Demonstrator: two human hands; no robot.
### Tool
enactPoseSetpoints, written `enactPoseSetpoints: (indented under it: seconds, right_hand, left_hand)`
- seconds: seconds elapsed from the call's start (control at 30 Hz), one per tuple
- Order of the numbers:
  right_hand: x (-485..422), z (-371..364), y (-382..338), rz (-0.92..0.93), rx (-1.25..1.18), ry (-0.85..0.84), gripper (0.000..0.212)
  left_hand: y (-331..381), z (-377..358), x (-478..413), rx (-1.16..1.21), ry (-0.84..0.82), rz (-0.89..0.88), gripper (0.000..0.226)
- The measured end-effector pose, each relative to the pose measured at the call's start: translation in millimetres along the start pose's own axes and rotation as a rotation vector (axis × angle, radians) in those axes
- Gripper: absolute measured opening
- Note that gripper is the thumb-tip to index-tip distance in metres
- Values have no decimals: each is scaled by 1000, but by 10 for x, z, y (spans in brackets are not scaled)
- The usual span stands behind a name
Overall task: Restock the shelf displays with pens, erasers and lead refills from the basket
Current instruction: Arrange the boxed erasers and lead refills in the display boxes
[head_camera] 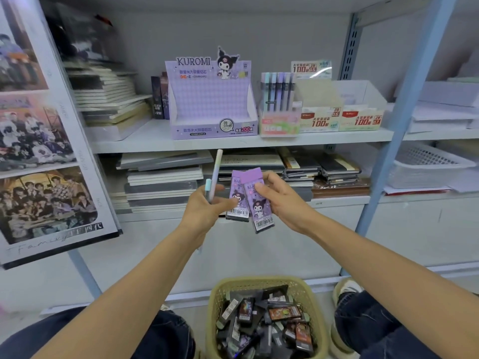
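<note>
A person crouched at a stationery shelf (155, 141) holds stock up in both hands, below and in front of the purple Kuromi display box (212, 99) standing on it. The left hand (204, 207) is curled round two pens, a long pastel pen (216, 172) pointing up toward the box and a shorter teal-capped pen (208, 187) beside it, while its thumb presses on a purple lead refill pack (237, 203). The right hand (282, 200), close alongside, pinches a second purple refill pack (260, 211) between thumb and fingers; this pack overlaps the first and sits in front of it, barcode end down.

The box's checked purple interior faces the camera. Just right of the box stands a pen display (278, 95) of upright pastel pens, and beyond that two cream refill boxes (320, 120) side by side. Left of the box, stacked notebooks (108, 94) lean on the same shelf. More notebook piles (163, 182) fill the level under the box. Far left of the box, a poster of group photos (39, 125) leans against the shelving.

Well below the box, on the floor between the person's knees, a tan woven basket (213, 307) holds a jumble of dark packets, their types hard to tell.
</note>
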State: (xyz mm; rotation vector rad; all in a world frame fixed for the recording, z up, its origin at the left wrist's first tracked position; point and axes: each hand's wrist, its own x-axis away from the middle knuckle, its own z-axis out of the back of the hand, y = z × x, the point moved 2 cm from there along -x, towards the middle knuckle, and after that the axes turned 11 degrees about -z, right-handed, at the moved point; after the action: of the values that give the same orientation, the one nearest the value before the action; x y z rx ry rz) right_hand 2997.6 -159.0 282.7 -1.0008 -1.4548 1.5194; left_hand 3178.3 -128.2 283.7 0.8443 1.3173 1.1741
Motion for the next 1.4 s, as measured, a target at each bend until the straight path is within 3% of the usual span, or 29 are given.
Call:
enactPoseSetpoints:
  seconds: [0.17,0.23,0.4,0.53,0.73,1.0,1.17,1.4]
  right_hand:
    - [27,-140,-109,163,169,54,24]
    - [-15,-185,-229,250,229,105,18]
    - [-341,-185,-792,303,218,259,17]
    - [-716,-189,-1341,318,129,275,25]
    - [-1437,-293,-1988,404,145,309,18]
    - [-2235,-546,-1883,392,426,246,18]
    - [-2346,-506,-1735,408,515,195,16]
    - [-2369,-536,-1889,401,762,123,13]
  left_hand:
    - [70,64,-28,52,-19,66,27]
    - [119,113,-74,121,-2,91,25]
    - [451,409,-320,109,101,-8,21]
    - [765,777,-624,111,190,-106,19]
    - [1021,1298,-1108,131,316,-193,20]
    - [877,1500,-1524,199,353,-225,13]
    - [747,1518,-1606,184,344,-196,21]
    - [739,1478,-1598,208,317,-210,12]
